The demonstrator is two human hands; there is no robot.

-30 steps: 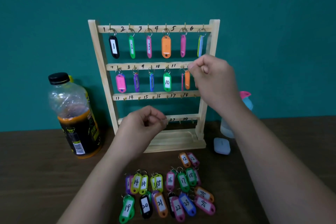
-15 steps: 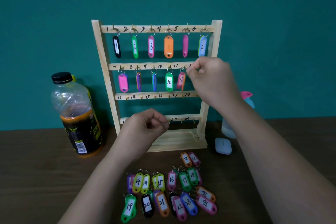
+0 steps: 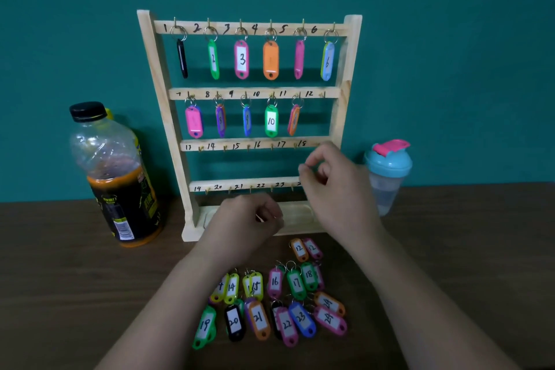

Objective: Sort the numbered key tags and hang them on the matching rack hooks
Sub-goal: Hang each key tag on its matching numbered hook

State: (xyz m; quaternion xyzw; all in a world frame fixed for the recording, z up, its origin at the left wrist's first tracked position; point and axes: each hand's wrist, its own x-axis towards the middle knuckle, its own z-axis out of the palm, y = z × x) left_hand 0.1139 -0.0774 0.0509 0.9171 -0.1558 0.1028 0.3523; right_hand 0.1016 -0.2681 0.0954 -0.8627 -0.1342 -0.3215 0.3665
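Note:
The wooden rack (image 3: pixel 162 117) stands against the teal wall with four numbered rails. Tags hang on hooks 1 to 6 along the top rail and on hooks 7 to 11 on the second, the last an orange-and-pink tag (image 3: pixel 294 119). Hook 12 (image 3: pixel 323 95) and both lower rails are bare. My right hand (image 3: pixel 336 189) hovers before the rack's lower right, fingers loosely curled and empty. My left hand (image 3: pixel 243 227) is a loose fist in front of the rack's base. Two tags marked 12 (image 3: pixel 300 249) lie on the table, above a pile of tags (image 3: pixel 270 306) numbered 14 to 24.
A plastic bottle (image 3: pixel 117 177) of dark orange liquid stands left of the rack. A small shaker (image 3: pixel 387 174) with a blue lid and pink flap stands to its right. The dark wooden table (image 3: pixel 75 294) runs to the wall.
My right hand let go of the tag at hook 11 and dropped from the second rail to the lower rails. That tag now hangs free. My left hand sank slightly.

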